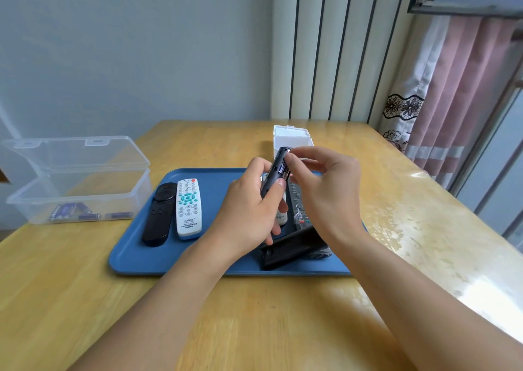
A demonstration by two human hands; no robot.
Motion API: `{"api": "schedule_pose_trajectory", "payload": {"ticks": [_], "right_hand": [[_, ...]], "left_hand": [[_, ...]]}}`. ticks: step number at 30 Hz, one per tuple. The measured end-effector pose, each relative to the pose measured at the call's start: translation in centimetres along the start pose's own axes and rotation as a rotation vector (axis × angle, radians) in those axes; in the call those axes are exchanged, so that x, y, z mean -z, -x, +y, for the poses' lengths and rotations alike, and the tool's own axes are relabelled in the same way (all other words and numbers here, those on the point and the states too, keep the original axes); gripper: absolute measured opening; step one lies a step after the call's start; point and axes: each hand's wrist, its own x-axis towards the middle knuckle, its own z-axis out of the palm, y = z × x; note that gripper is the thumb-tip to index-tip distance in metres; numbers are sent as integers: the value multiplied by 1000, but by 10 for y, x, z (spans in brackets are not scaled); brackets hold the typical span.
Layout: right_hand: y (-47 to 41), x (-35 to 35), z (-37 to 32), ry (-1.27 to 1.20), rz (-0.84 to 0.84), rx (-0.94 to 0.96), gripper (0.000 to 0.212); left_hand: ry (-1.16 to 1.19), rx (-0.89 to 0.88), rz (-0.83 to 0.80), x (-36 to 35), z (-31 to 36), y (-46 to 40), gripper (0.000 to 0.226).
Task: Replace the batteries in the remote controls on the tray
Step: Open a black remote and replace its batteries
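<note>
nearest to me the person's two bare forearms reach in over the wooden table [283, 314], hands close together above the blue tray [135, 257]. the left hand [249, 212] grips a black remote [276, 170] around its lower body, tilted up with the battery bay open and facing the person; a blue battery [282, 170] sits in the bay. the right hand [325, 178] comes in from above with its fingertips curled at the top of the bay, pinching or pressing at a battery there; i cannot tell which.

under the hands a black battery cover [291, 247] lies loose on the tray, partly over a dark grey remote [297, 201]. to the left a white remote [189, 209] and a black oval remote [158, 215] lie side by side, face up.

left of the tray, a clear plastic box [79, 189] stands open with several blue batteries [68, 212] in it. behind the hands a white box [293, 138] is half hidden.

i'd say the risks are a battery springing out and rolling off, or going in the wrong way round if the polarity marks are not checked. the loose cover could also be knocked by the right wrist.
</note>
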Motion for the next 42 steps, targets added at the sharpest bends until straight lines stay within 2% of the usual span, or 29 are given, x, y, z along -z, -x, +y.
{"api": "schedule_pose_trajectory", "payload": {"ticks": [8, 12, 15, 19, 22, 25, 30, 35, 39, 42], "right_hand": [[11, -10, -1, 95, 22, 193, 9], [11, -16, 0, 125, 21, 243, 11], [10, -18, -3, 110, 27, 219, 9], [6, -19, -2, 117, -25, 167, 9], [4, -18, -2, 129, -96, 114, 13], [2, -17, 1, 15, -141, 37, 18], [2, -13, 1, -15, -11, 15, 10], [3, -11, 0, -31, 47, -10, 8], [4, -13, -3, -53, 40, -63, 12], [0, -12, -4, -168, -22, -139, 18]], "left_hand": [[-8, 36, 103, -2, 0, 0, 31], [-104, -34, 181, -1, -1, 0, 32], [-251, -96, 206, 0, -5, 1, 33], [-307, -88, 182, 0, -10, 0, 31], [-314, -46, 151, 0, -12, -2, 31], [-220, 11, 155, 2, -11, -4, 29], [-206, -20, 127, -1, -12, -5, 23], [-205, -38, 133, -5, -10, -4, 24], [-190, -37, 160, -4, -10, -4, 26], [-214, -42, 169, -3, -9, -3, 24]]}}
